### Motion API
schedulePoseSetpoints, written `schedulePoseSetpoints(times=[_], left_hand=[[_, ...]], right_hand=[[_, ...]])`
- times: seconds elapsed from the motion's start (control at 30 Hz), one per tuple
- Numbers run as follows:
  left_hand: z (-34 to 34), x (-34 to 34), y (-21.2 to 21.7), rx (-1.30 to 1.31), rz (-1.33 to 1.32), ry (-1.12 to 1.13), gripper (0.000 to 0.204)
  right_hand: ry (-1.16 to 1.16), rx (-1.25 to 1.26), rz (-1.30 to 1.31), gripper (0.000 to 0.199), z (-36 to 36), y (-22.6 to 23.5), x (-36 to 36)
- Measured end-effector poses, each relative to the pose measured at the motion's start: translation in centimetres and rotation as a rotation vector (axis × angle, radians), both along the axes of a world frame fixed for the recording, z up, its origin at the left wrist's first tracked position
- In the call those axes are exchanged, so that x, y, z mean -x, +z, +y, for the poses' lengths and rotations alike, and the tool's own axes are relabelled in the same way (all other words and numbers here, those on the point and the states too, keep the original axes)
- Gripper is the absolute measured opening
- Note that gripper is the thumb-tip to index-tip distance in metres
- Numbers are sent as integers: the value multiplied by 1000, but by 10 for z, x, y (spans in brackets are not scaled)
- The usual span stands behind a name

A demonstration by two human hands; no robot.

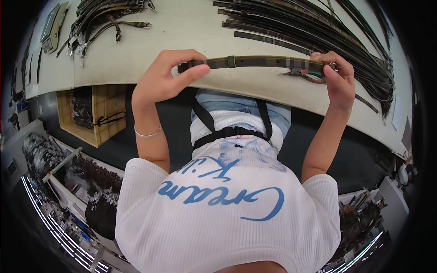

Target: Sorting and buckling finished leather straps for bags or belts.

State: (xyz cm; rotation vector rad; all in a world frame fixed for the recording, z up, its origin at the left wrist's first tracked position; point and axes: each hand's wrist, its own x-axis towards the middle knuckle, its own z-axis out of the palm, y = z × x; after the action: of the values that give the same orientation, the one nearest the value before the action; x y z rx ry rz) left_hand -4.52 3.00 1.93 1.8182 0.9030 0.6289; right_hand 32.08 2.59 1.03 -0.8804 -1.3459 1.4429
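Strip lights (40,212) glow away from the pale table (186,27).

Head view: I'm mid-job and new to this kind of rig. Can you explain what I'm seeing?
There's no machine here, just a person's bare hands. A wide fisheye camera on the head looks down, so straight edges bend; picture left is the person's left. The left hand and right hand hold a belt between them, near its two ends. A hand tool shows partly behind it. On the pale table lie buckled straps at upper left and long strips at upper right.
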Motion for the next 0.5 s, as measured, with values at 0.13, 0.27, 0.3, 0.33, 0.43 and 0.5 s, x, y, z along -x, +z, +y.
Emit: schedulePoseSetpoints(times=[0.13, 0.27, 0.3, 0.33, 0.43, 0.5], left_hand=[[7, -21, 9, 153, -96, -106, 21], [8, -31, 13, 330, -93, -37, 15], [8, -32, 11, 278, -128, -27, 15], [8, -33, 10, 225, -165, -18, 15], [8, -35, 13, 212, -148, 10, 14], [10, -37, 13, 215, -164, 5, 13]], right_hand=[[50, -4, -207, 27, -1, 5, -2], [9, -11, -162, 24, -2, 7, -4], [17, -29, -156, 23, -2, 7, -4], [15, -33, -156, 23, -2, 7, -4], [19, -7, -158, 23, -1, 4, -6], [50, -6, -65, 17, 0, 5, -7]])
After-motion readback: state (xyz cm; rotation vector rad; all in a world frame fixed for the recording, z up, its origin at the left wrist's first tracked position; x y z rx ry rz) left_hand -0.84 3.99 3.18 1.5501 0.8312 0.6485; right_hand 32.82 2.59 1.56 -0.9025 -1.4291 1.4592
